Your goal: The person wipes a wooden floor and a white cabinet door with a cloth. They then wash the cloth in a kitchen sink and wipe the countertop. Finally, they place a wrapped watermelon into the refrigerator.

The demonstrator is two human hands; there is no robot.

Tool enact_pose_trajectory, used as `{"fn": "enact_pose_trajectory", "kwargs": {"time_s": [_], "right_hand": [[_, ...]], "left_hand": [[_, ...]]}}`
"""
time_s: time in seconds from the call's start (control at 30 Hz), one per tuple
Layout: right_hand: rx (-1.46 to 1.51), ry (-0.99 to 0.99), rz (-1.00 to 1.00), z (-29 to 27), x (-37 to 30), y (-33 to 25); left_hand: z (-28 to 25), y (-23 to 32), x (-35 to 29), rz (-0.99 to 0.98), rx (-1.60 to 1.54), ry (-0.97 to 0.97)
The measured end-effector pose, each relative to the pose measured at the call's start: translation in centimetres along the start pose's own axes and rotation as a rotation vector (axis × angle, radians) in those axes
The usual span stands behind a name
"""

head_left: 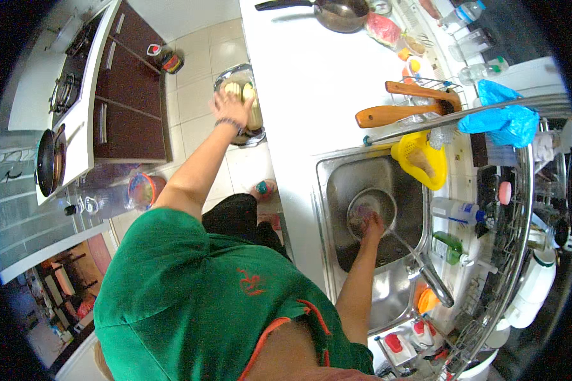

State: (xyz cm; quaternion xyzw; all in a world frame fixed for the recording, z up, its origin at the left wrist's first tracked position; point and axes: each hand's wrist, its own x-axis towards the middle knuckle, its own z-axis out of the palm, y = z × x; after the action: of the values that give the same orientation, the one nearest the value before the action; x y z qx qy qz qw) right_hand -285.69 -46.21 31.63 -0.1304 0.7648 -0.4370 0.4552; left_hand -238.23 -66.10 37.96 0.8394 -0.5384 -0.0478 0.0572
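Observation:
On the left, my left hand (231, 109) reaches out with its fingers apart over a silver-rimmed container (257, 137). Its fingers are at or just above some pale yellow pieces (248, 91) there; whether they touch cannot be made out. My right hand (374, 227) is down in the steel sink (337, 190), at a round metal bowl (393, 202). Its fingertips dip into the bowl, where something small and purplish shows faintly. The fingers are too blurred to show a grip. A faucet (436, 279) extends its spout toward the bowl.
A white counter (292, 89) runs beside the sink, with a frying pan (342, 14) at its far end. Wooden-handled utensils (394, 116), a yellow basket (424, 162) and a dish rack (521, 203) line the right. Dark cabinets (128, 95) and a bottle (171, 62) stand left.

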Motion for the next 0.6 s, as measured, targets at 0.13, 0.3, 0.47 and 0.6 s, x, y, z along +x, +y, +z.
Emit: {"fn": "enact_pose_trajectory", "kwargs": {"time_s": [0.13, 0.3, 0.47, 0.6], "right_hand": [[-0.155, 0.067, -0.003, -2.4, 5.5, 4.3], [-0.940, -0.343, -0.349, 2.4, 4.5, 3.5], [-1.186, -0.282, -0.147, 1.3, 4.4, 3.8], [-0.795, -0.204, -0.166, -1.0, 2.1, 2.8]], "left_hand": [[-2.2, 1.4, -2.9, 0.292, -0.242, 0.073], [-7.4, 9.2, -7.4, 0.768, -0.554, 0.082], [-6.7, 16.4, -14.4, 0.816, -0.792, -0.383], [-3.2, 21.6, -19.8, 0.913, -0.811, -0.560]]}}
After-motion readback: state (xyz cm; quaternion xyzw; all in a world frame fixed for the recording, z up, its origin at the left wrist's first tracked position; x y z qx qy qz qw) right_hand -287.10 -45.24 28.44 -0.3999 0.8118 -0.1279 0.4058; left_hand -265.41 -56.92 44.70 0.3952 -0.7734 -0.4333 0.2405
